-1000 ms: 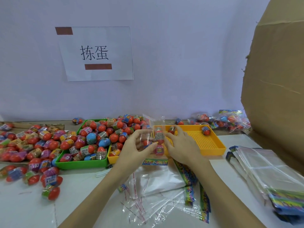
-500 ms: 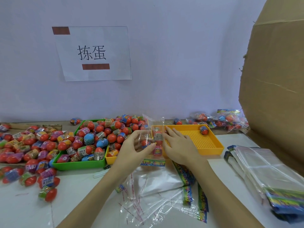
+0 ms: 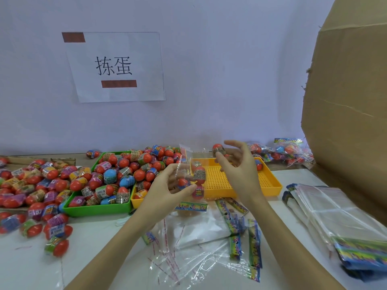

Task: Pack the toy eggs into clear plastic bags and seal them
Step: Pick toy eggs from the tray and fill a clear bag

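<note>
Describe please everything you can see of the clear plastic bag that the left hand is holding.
The clear plastic bag is thin, glossy and see-through, with a colourful printed strip along its lower end. It stands roughly upright above the table, in front of the yellow tray, mouth upward. Several toy eggs are already inside, red with printed wrappers. The left hand grips its side; the right hand, not touching it, holds another egg above the mouth.

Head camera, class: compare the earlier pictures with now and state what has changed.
The right hand has lifted away from the clear bag and now pinches a toy egg above the yellow tray. The left hand keeps its grip on the bag with eggs inside.
</note>
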Available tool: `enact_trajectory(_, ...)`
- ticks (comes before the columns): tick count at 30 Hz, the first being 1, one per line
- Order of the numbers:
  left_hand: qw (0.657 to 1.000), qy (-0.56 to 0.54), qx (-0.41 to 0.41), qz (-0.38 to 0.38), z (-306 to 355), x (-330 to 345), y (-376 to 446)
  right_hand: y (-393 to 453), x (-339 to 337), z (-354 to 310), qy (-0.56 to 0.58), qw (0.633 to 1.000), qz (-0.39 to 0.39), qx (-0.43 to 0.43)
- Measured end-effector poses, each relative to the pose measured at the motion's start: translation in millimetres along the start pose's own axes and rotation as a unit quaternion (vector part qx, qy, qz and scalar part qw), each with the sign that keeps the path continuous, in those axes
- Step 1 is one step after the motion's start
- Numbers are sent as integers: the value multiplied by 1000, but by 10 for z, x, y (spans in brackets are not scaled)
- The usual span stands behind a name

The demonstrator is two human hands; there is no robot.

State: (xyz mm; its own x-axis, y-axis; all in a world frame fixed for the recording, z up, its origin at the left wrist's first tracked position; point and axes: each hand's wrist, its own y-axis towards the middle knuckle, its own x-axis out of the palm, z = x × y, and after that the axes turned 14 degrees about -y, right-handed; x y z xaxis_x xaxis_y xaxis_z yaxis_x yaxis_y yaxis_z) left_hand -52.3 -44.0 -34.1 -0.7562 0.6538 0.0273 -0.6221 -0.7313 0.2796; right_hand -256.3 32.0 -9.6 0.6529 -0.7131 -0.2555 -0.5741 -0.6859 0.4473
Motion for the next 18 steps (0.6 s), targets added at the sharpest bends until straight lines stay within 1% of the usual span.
enact_trajectory(2, 1000, 17, 9, -11, 10, 10, -19, -53, -14, -112, 21, 999, -19, -25)
enact_trajectory(5, 999, 38, 22, -24, 23, 24, -33, -133, -14, -231, 4, 994, -64, -90)
enact_trajectory(9, 998, 48, 34, -36, 41, 35, -43, -213, 31, -267, -89, 980, -78, -159)
enact_trajectory(12, 997, 59, 50, -28, 49, 54, -49, -229, 56, -239, -138, 974, -84, -157)
enact_trajectory(15, 997, 55, 49, -29, 36, 47, -42, -227, 46, -196, -189, 961, -98, -176)
enact_trajectory(18, 997, 66, 44, -27, 43, 47, -41, -225, 40, -195, -181, 959, -122, -180)
